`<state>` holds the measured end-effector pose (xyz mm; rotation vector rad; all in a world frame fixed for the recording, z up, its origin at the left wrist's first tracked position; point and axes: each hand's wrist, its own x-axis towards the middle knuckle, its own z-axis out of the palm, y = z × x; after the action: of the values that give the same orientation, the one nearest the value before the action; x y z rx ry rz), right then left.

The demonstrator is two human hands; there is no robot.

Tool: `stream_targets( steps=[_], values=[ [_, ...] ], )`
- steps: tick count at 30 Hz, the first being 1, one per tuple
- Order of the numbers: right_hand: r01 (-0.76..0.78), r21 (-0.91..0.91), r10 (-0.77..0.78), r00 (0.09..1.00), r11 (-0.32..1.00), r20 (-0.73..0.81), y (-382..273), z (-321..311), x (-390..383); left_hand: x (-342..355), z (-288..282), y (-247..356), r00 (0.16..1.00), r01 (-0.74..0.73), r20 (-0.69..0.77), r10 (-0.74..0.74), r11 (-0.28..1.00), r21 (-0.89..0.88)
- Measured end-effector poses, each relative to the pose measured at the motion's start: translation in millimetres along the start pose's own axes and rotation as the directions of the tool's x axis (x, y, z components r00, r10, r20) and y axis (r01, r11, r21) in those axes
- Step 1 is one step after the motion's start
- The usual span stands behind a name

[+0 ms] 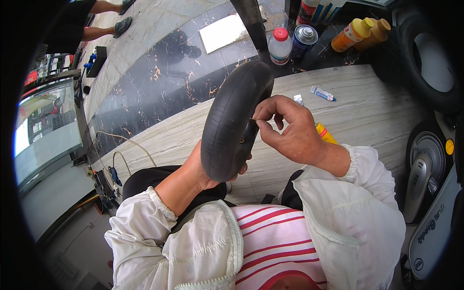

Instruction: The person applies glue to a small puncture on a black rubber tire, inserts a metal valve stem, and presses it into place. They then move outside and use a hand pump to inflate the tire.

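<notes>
A black rubber inner tube (224, 116), plump and ring-shaped, stands on edge in front of my chest. My left hand (198, 169) is closed around its lower part; the tube covers much of the palm, and some fingertips show on its right side. Thumb and forefinger of my right hand (292, 133) pinch together at the ring's inner side, where a small dark tip shows between them. What that tip belongs to is too small to make out. Just below the pinch, a small brass-coloured spot (241, 140) shows on the tube.
Beyond the tube stand a red-capped bottle (280, 47), a spray can (304, 41) and yellow bottles (353, 35). A small glue tube (323, 94) lies on the pale board (355, 116). Tyres (430, 67) and a scooter wheel (426, 152) are at right. Another person's feet (122, 26) show far left.
</notes>
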<state>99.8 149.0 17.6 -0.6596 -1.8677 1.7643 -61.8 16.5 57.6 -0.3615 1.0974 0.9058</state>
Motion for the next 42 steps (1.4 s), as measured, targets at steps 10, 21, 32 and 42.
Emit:
stream_targets(
  steps=[10, 21, 32, 42],
  values=[
    [0.075, -0.039, -0.076, 0.997, 0.996, -0.010, 1.5, 0.4, 0.8, -0.1, 2.6, -0.3, 0.999, 0.004, -0.052, -0.003, 1.000, 0.015],
    [0.129, -0.114, -0.123, 0.991, 0.985, 0.060, 6.9, -0.3, -1.2, -0.7, -0.8, -2.0, 1.000, -0.014, -0.010, 0.014, 1.000, 0.011],
    [0.132, -0.107, -0.132, 0.991, 0.985, 0.004, 6.3, 0.2, -1.4, 0.1, -2.3, -1.3, 1.000, -0.006, 0.006, 0.007, 1.000, -0.025],
    [0.147, -0.136, -0.144, 0.989, 0.980, 0.034, 7.1, 1.8, -1.5, 0.2, -3.2, -1.8, 1.000, 0.002, 0.002, -0.002, 1.000, -0.031]
  ],
)
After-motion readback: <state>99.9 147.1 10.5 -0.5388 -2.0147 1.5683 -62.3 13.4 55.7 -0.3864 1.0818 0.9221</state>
